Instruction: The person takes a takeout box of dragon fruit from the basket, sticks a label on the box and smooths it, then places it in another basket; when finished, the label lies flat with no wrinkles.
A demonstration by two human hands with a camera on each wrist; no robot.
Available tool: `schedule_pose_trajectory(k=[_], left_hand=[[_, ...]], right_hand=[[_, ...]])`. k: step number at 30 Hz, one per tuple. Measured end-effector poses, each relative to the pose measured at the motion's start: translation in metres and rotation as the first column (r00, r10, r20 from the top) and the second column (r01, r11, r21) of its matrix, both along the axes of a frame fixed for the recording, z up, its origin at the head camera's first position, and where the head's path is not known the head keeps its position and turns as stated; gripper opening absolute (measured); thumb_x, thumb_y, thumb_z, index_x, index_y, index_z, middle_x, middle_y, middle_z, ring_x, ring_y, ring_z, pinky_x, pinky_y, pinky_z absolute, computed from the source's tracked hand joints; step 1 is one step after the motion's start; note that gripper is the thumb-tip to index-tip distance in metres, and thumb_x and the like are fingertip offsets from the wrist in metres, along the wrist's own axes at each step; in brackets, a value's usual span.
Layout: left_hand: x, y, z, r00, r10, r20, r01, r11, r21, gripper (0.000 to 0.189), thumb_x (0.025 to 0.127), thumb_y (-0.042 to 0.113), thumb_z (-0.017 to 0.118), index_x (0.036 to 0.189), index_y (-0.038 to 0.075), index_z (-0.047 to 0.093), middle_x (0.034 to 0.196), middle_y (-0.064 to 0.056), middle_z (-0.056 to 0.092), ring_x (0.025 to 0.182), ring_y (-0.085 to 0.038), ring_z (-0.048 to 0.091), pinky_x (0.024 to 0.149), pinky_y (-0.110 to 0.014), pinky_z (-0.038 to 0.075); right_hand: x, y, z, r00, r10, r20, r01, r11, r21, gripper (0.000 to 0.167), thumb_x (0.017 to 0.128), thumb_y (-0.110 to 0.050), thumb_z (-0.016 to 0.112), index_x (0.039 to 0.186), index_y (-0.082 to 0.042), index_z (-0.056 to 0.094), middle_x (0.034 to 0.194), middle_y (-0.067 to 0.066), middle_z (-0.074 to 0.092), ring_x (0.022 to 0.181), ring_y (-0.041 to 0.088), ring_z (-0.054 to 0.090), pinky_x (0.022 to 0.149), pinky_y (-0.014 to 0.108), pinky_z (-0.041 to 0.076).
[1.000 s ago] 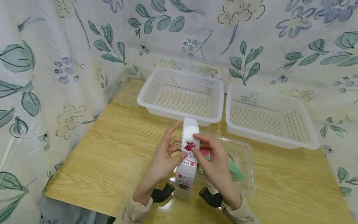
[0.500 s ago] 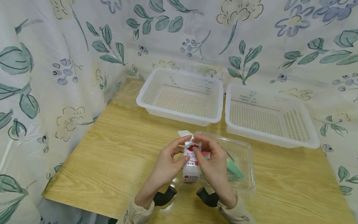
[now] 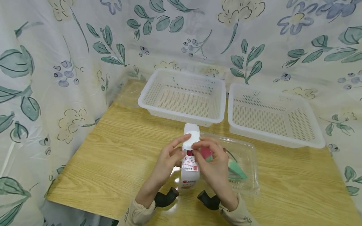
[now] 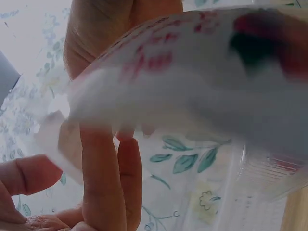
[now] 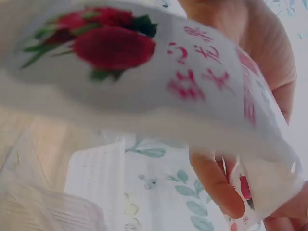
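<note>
Dragon-fruit sticker strip [image 3: 190, 173], white with red words. Left hand [image 3: 166, 159] pinches one side, right hand [image 3: 213, 160] pinches other. Clear plastic box [image 3: 246, 151] near right hand.

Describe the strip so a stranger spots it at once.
Find the table, then the left basket at its back. In front of that basket, left hand and right hand hold the white strip. Red print and fruit pictures set it apart from the clear tray nearby.

Even light, blurry wrist views, glare on tabletop [image 3: 113, 163]
</note>
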State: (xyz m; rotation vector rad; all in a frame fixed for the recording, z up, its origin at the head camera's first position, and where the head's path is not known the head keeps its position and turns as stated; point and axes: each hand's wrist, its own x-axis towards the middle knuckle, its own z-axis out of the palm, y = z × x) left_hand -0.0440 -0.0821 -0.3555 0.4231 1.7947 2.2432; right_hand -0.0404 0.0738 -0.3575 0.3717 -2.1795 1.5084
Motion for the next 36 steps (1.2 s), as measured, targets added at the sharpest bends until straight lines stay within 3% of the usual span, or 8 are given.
schedule_pose_trajectory(k=[3, 8, 10, 13, 16, 20, 28, 36], left_hand=[[-0.003, -0.003, 0.000, 0.998, 0.055, 0.031, -0.055, 0.998, 0.002, 0.054, 0.095, 0.003, 0.040, 0.146, -0.008, 0.030, 0.114, -0.036, 0.059, 0.087, -0.006, 0.066, 0.065, -0.022, 0.057], [-0.010, -0.013, 0.001, 0.987, 0.149, 0.052, -0.149, 0.989, -0.018, 0.052, 0.095, 0.003, 0.040, 0.147, -0.004, 0.033, 0.096, -0.008, 0.063, 0.080, -0.008, 0.065, 0.062, -0.025, 0.057], [-0.014, -0.017, 0.000, 0.985, 0.164, 0.050, -0.162, 0.986, -0.048, 0.052, 0.095, 0.003, 0.041, 0.146, -0.004, 0.034, 0.094, -0.009, 0.065, 0.078, -0.007, 0.065, 0.062, -0.025, 0.057], [-0.022, -0.023, -0.004, 0.983, 0.170, 0.071, -0.162, 0.981, -0.109, 0.053, 0.095, 0.002, 0.042, 0.147, -0.002, 0.033, 0.097, -0.023, 0.065, 0.076, -0.007, 0.066, 0.061, -0.025, 0.057], [-0.030, -0.028, -0.010, 0.979, 0.177, 0.100, -0.157, 0.971, -0.181, 0.053, 0.096, 0.003, 0.043, 0.148, 0.001, 0.034, 0.129, -0.027, 0.055, 0.080, -0.008, 0.063, 0.060, -0.022, 0.055], [-0.042, -0.033, -0.023, 0.981, 0.145, 0.131, -0.108, 0.962, -0.250, 0.050, 0.099, 0.007, 0.043, 0.148, 0.002, 0.035, 0.156, -0.017, 0.030, 0.088, -0.012, 0.057, 0.058, -0.021, 0.053], [-0.072, -0.041, -0.053, 0.974, 0.031, 0.223, 0.042, 0.948, -0.314, 0.049, 0.102, 0.018, 0.039, 0.148, 0.001, 0.034, 0.134, -0.029, 0.049, 0.099, -0.021, 0.062, 0.065, -0.031, 0.059], [-0.102, -0.052, -0.074, 0.977, 0.000, 0.214, 0.108, 0.865, -0.491, 0.047, 0.105, 0.020, 0.036, 0.145, -0.004, 0.037, 0.126, -0.028, 0.056, 0.089, -0.021, 0.063, 0.063, -0.029, 0.058]], right_hand=[[0.003, 0.000, 0.000, 0.999, 0.038, -0.005, -0.038, 0.999, -0.005, 0.025, 0.072, 0.013, 0.075, 0.087, -0.006, 0.070, 0.098, 0.007, 0.070, 0.108, 0.024, 0.062, 0.098, 0.020, 0.045], [0.009, 0.001, 0.002, 0.980, 0.199, 0.020, -0.196, 0.977, -0.080, 0.025, 0.076, 0.015, 0.070, 0.092, -0.004, 0.068, 0.088, 0.011, 0.070, 0.087, 0.006, 0.063, 0.057, 0.014, 0.048], [0.012, 0.002, 0.004, 0.970, 0.242, 0.013, -0.240, 0.965, -0.103, 0.023, 0.078, 0.014, 0.069, 0.093, -0.003, 0.068, 0.085, 0.012, 0.069, 0.078, 0.001, 0.059, 0.045, 0.015, 0.040], [0.014, 0.003, 0.005, 0.962, 0.272, -0.030, -0.273, 0.954, -0.120, 0.020, 0.079, 0.014, 0.069, 0.092, -0.001, 0.067, 0.083, 0.015, 0.068, 0.074, 0.000, 0.057, 0.047, 0.016, 0.043], [0.016, 0.005, 0.007, 0.958, 0.282, -0.052, -0.287, 0.947, -0.143, 0.020, 0.079, 0.016, 0.068, 0.093, 0.001, 0.067, 0.085, 0.016, 0.068, 0.078, 0.001, 0.060, 0.058, 0.014, 0.051], [0.015, 0.009, 0.005, 0.960, 0.274, -0.055, -0.279, 0.947, -0.160, 0.021, 0.078, 0.017, 0.067, 0.093, 0.002, 0.067, 0.087, 0.017, 0.068, 0.081, 0.003, 0.063, 0.067, 0.016, 0.055], [0.008, 0.020, -0.002, 0.963, 0.268, -0.007, -0.264, 0.942, -0.205, 0.019, 0.079, 0.017, 0.066, 0.094, 0.005, 0.066, 0.095, 0.004, 0.069, 0.083, 0.008, 0.064, 0.077, 0.018, 0.054], [0.008, 0.031, -0.004, 0.970, 0.219, 0.108, -0.193, 0.958, -0.211, 0.017, 0.081, 0.014, 0.067, 0.094, 0.005, 0.065, 0.093, -0.007, 0.068, 0.079, 0.003, 0.064, 0.055, 0.023, 0.056]])
